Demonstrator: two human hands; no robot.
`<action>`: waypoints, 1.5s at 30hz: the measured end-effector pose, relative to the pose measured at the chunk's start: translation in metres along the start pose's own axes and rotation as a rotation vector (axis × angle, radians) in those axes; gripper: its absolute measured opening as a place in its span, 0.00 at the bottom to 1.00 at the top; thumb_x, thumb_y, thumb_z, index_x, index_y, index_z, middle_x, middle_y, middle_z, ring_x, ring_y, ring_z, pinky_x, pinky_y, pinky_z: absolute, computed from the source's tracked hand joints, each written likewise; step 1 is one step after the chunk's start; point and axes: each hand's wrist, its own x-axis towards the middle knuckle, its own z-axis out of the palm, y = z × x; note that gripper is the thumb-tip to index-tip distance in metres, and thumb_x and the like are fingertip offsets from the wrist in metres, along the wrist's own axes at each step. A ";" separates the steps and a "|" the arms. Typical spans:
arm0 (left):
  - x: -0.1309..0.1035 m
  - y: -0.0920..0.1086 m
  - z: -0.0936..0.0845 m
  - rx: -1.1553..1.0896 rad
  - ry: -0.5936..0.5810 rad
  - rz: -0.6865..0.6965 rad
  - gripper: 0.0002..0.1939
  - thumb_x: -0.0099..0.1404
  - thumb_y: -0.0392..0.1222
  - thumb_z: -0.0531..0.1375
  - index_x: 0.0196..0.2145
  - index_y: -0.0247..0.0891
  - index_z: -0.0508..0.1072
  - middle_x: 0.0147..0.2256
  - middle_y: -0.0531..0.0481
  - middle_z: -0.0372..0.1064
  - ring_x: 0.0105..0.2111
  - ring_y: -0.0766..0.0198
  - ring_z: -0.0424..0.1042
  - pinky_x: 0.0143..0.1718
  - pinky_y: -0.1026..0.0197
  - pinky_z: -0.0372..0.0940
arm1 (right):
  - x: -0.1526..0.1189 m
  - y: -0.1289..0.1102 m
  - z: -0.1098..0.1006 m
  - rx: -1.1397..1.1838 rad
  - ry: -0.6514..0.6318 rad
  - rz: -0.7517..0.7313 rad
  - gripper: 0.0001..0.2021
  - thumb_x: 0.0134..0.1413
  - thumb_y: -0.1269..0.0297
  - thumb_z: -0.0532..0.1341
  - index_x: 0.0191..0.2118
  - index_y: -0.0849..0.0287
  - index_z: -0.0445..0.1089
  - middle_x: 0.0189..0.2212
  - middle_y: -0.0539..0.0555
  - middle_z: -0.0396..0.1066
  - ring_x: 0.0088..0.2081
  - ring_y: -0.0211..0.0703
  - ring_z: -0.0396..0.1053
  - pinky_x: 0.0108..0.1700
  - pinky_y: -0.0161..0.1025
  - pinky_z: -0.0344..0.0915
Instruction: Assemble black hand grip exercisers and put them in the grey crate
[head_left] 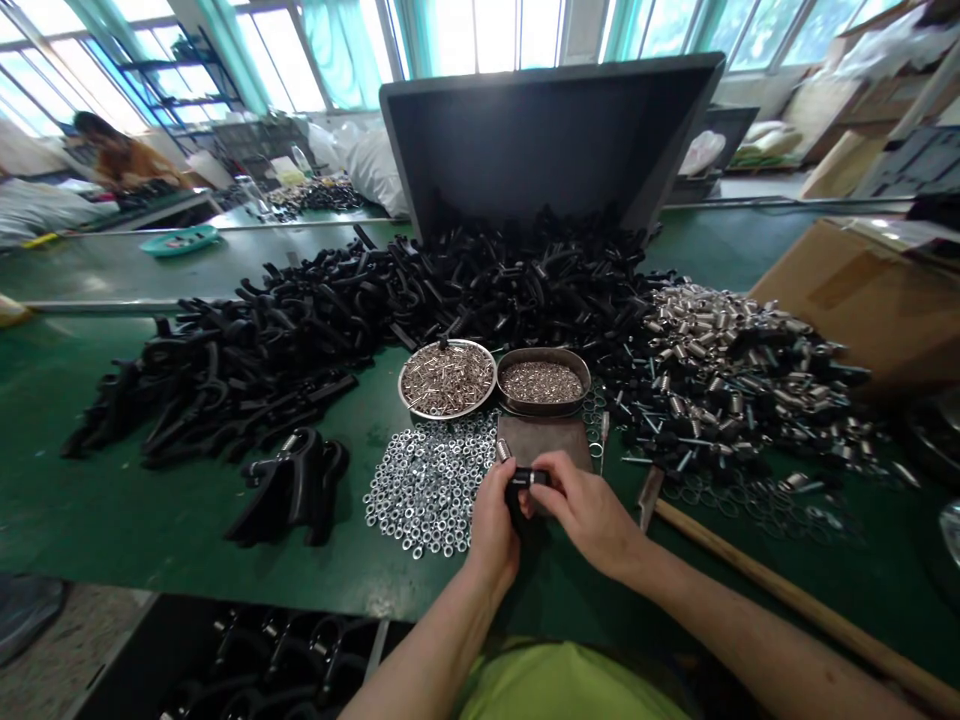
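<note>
My left hand (pixel 491 525) is closed around a black plastic handle part (pixel 519 482), holding it above the near edge of the bench. A ribbed metal piece (pixel 503 451) stands out above my left thumb. Thumb and fingers of my right hand (pixel 592 515) pinch the part's right end; whether a smaller piece is between them is hidden. Just beyond both hands lies a flat metal plate (pixel 559 438). Loose silvery nuts (pixel 427 490) spread over the green bench to the left. A hammer (pixel 651 492) rests to the right, its wooden handle running under my right forearm.
Behind the plate stand a round dish (pixel 401 393) of small pins and an oval tin (pixel 544 408) of tiny metal pieces. Black handles (pixel 300 310) heap up behind; metal-and-black assemblies (pixel 720 370) pile at right near a cardboard box (pixel 832 290). Another person (pixel 127 160) sits far left.
</note>
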 end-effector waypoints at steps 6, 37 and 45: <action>0.002 0.003 -0.003 0.124 -0.023 0.086 0.12 0.57 0.48 0.59 0.27 0.38 0.61 0.20 0.59 0.56 0.19 0.72 0.55 0.22 0.67 0.53 | 0.001 -0.003 0.003 0.160 0.104 -0.006 0.10 0.53 0.62 0.57 0.42 0.56 0.66 0.37 0.55 0.70 0.40 0.46 0.68 0.43 0.45 0.65; 0.024 0.009 -0.022 1.530 -0.074 0.668 0.27 0.55 0.47 0.62 0.50 0.34 0.63 0.47 0.34 0.62 0.49 0.43 0.61 0.50 0.42 0.57 | 0.209 0.003 0.023 -0.544 -0.010 0.014 0.09 0.51 0.66 0.57 0.35 0.56 0.75 0.38 0.54 0.74 0.43 0.45 0.69 0.41 0.37 0.62; 0.021 0.007 -0.023 1.694 -0.082 0.627 0.27 0.51 0.47 0.66 0.46 0.36 0.65 0.44 0.39 0.64 0.45 0.46 0.62 0.46 0.45 0.59 | 0.213 0.006 0.022 -0.486 -0.022 0.002 0.09 0.49 0.68 0.56 0.32 0.56 0.74 0.37 0.54 0.75 0.41 0.46 0.69 0.40 0.37 0.61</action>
